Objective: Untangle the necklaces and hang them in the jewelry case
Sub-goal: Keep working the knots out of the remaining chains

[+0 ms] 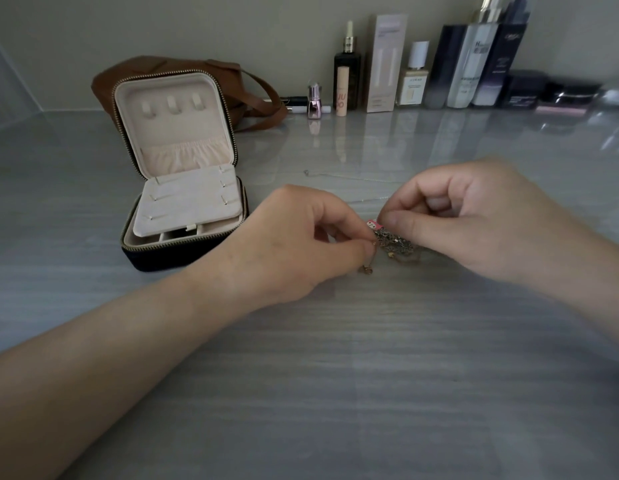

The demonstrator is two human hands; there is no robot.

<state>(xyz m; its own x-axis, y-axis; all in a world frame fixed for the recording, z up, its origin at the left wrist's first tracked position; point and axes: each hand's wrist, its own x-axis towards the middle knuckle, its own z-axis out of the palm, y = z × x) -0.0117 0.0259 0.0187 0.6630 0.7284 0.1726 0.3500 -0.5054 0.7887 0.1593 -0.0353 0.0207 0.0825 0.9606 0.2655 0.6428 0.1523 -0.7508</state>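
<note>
A tangled clump of gold and dark necklace chains (396,243) lies on the grey tabletop between my hands, with a small pink charm (373,225) at its top. My left hand (301,237) pinches a gold strand at the clump's left edge; a small gold pendant (365,270) dangles below it. My right hand (474,216) pinches the clump from the right. A thin silver chain (349,177) lies stretched out on the table behind my hands. The jewelry case (183,188) stands open at the left, its lid upright with three hooks (172,105) and an elastic pocket.
A brown leather bag (183,69) sits behind the case. Several cosmetic bottles and boxes (439,71) line the back wall at the right. The grey table (335,375) stretches toward me in front of my hands.
</note>
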